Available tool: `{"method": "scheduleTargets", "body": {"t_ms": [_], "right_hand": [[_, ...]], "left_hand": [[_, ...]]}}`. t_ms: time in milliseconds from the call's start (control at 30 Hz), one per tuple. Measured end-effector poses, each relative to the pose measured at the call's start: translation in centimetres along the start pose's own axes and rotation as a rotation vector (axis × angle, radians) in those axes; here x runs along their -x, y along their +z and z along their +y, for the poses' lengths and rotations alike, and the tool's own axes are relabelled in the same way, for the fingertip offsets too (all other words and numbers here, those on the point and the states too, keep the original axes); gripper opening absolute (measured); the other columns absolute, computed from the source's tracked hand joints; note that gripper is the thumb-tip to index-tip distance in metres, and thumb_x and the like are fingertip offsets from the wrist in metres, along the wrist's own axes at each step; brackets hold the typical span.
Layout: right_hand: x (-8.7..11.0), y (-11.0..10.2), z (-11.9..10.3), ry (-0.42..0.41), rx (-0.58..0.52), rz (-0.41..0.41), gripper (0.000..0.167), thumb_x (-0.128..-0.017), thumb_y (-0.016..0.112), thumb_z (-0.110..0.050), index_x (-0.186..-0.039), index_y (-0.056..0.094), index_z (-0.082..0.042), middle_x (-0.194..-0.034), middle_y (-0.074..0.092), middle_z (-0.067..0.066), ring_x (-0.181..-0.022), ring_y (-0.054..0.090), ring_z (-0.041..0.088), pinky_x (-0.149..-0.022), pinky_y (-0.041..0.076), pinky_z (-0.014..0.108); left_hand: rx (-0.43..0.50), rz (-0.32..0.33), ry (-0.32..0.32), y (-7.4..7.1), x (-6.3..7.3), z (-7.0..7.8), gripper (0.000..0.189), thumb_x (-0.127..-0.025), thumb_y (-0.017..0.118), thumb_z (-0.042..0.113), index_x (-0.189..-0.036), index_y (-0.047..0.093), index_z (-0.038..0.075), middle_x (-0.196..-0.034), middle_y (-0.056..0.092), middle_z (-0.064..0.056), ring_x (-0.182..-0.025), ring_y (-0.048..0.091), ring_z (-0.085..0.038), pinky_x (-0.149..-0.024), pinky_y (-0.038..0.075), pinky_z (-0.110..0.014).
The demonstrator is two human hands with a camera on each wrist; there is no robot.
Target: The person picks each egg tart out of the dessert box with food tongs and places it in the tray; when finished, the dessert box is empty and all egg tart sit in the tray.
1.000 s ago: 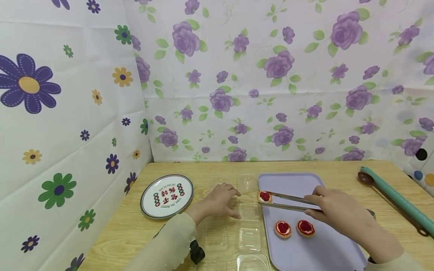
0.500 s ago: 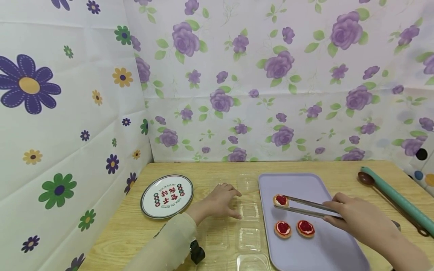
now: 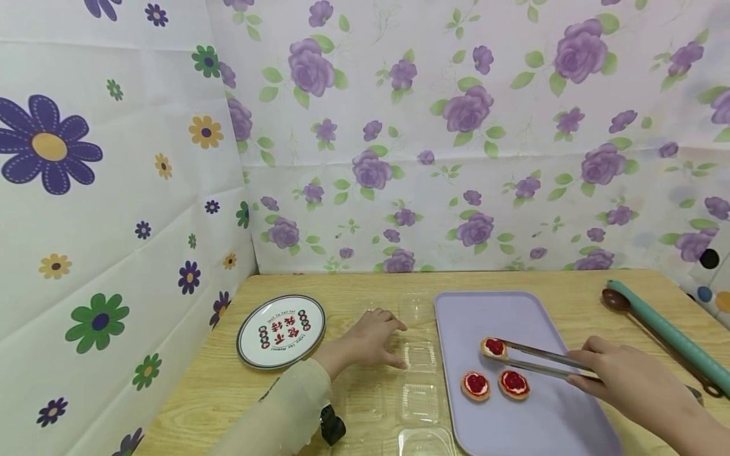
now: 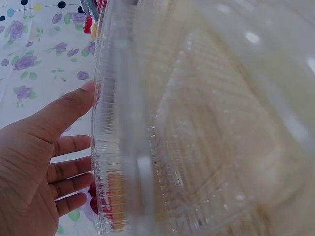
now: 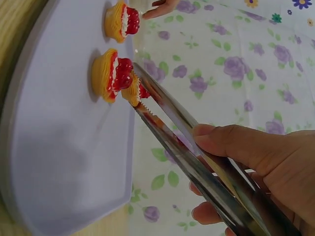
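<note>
My right hand [image 3: 633, 383] grips metal tongs [image 3: 550, 361] by their arms. A fruit tart [image 3: 493, 348] with a red top sits between the tong tips, over the lilac tray [image 3: 547, 418]. Two similar tarts, a left one [image 3: 476, 386] and a right one [image 3: 514, 384], lie on the tray just nearer to me. In the right wrist view the held tart [image 5: 132, 92] is partly hidden behind a nearer tart [image 5: 109, 73]. My left hand [image 3: 371, 339] reaches over the clear plastic container [image 3: 421, 402], fingers spread. In the left wrist view its fingertips are right at the container's ribbed side [image 4: 110, 142].
A white plate [image 3: 251, 345] with red lettering lies to the left. To the right of the tray are a brown spoon [image 3: 617, 301] and a long green stick-like thing [image 3: 661, 332]. Flowered cloth [image 3: 422, 209] hangs behind the wooden table [image 3: 199, 405].
My right hand has moved right and toward me, carrying the tart in the tongs from the tray's left edge to above its middle. My left hand stays where it was.
</note>
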State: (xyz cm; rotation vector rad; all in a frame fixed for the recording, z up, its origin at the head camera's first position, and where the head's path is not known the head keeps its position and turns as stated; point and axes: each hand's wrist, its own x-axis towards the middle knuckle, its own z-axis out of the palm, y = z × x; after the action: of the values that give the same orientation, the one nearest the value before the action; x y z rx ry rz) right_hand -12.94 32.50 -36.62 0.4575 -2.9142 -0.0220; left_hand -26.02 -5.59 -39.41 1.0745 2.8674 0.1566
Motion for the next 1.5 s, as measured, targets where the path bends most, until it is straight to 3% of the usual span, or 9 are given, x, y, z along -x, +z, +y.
{"method": "scheduleTargets", "body": {"t_ms": [400,800,1133,1500], "right_hand": [[0.5,0.7,0.5,0.034,0.021,-0.038,0.032,-0.077,0.075,-0.038,-0.096,0.076,-0.013,-0.076,0.053,-0.009,-0.051,0.034,-0.001,-0.048,0.032,0.018],[1.0,0.1,0.6,0.026,0.015,0.024,0.037,-0.073,0.078,-0.037,-0.100,0.075,-0.011,-0.080,0.057,-0.007,-0.051,0.037,-0.006,-0.047,0.036,0.017],[0.7,-0.7,0.5,0.018,-0.031,0.076,0.033,-0.075,0.079,-0.034,-0.099,0.073,-0.011,-0.084,0.057,-0.005,-0.053,0.038,-0.008,-0.047,0.038,0.016],[-0.7,-1.7,-0.8,-0.043,-0.022,0.180,0.036,-0.072,0.081,-0.035,-0.100,0.074,-0.013,-0.084,0.059,-0.006,-0.054,0.040,-0.008,-0.046,0.038,0.016]], "left_hand": [[0.003,0.002,-0.004,-0.1,0.1,0.2,0.072,-0.074,0.075,0.057,-0.131,0.057,0.018,-0.127,0.056,0.000,-0.123,0.047,-0.019,-0.112,0.035,-0.042],[0.001,0.047,0.035,-1.1,0.8,-0.2,0.076,-0.073,0.074,0.058,-0.133,0.055,0.016,-0.132,0.056,-0.004,-0.126,0.047,-0.023,-0.110,0.037,-0.041],[0.175,0.141,0.009,-2.4,3.1,-1.8,0.068,-0.078,0.077,0.044,-0.135,0.054,0.014,-0.136,0.053,-0.008,-0.129,0.045,-0.030,-0.111,0.034,-0.053],[0.379,0.231,-0.076,-1.8,5.5,-4.0,0.069,-0.075,0.080,0.040,-0.134,0.055,0.016,-0.138,0.051,-0.008,-0.130,0.044,-0.034,-0.107,0.039,-0.055]]}}
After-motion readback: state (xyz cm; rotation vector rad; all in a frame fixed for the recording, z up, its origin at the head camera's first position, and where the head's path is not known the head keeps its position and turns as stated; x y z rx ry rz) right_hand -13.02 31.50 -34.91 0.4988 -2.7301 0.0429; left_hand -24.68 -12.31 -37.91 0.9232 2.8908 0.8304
